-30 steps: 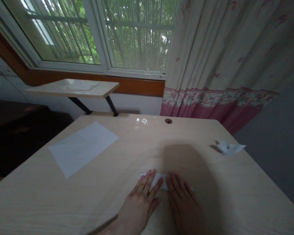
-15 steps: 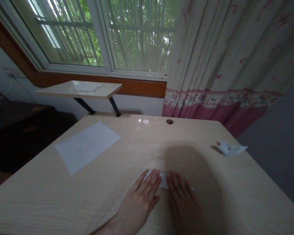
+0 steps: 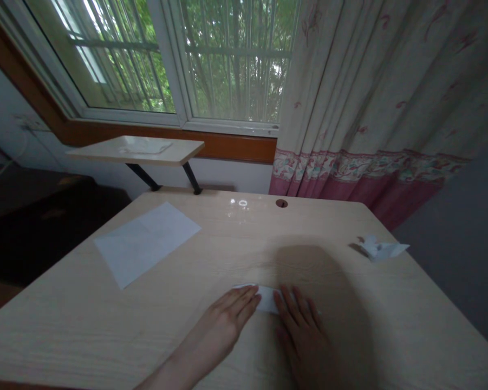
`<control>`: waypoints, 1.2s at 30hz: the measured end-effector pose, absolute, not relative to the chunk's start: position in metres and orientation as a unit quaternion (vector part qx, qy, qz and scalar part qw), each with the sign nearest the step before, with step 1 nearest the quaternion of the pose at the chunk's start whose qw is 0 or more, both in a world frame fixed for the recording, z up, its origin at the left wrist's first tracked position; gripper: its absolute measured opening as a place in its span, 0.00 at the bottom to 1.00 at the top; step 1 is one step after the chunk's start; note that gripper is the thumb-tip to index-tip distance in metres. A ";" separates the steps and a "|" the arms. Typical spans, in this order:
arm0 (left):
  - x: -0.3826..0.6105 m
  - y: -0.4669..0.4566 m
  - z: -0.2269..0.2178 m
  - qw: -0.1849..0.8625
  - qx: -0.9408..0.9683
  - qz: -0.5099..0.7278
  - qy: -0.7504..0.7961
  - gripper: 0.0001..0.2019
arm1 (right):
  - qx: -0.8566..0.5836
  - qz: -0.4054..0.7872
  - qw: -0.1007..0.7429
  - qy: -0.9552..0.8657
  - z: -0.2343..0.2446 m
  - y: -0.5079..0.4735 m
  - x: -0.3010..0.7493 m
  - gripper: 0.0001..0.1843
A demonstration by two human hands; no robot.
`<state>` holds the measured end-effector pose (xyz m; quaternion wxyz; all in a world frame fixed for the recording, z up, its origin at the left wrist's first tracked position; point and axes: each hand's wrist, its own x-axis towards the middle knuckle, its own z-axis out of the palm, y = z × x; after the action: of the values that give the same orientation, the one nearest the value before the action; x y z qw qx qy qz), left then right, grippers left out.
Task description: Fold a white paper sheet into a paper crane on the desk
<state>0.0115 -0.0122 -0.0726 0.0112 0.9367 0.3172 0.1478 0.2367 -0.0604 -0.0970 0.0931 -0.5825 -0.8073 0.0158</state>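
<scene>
Centrally, toward worktop near edge: folded paper; atop, left hand, fingers together, grip unclear; right hand, fingers spread

One camera gives the view, and it is worn on the person's head. It looks from above the near side of the table, forward and down. The left hand and the right hand appear low in the view, rather near to the camera. The view is wide: it reaches across the table to the window at far left and the curtain at far right.
</scene>
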 end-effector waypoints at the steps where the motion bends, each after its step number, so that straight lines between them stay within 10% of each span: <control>1: 0.008 -0.009 -0.069 0.016 0.934 0.160 0.318 0.21 | -0.585 0.019 0.090 -0.806 -0.095 -0.060 0.237 0.26; 8: -0.006 0.009 -0.054 0.031 0.913 0.193 0.358 0.07 | -0.575 0.019 0.078 -0.814 -0.087 -0.052 0.245 0.24; 21: -0.011 0.014 -0.050 0.053 0.905 0.189 0.377 0.07 | -0.504 0.021 0.270 -0.820 -0.069 -0.037 0.203 0.19; 36: -0.004 0.013 -0.046 0.109 0.881 0.201 0.413 0.09 | -0.530 0.074 0.295 -0.791 -0.069 -0.029 0.193 0.17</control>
<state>-0.0040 0.0125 -0.0465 0.1093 0.8814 0.4133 0.2008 0.1928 -0.0293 -0.0687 0.2947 -0.5304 -0.7914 0.0744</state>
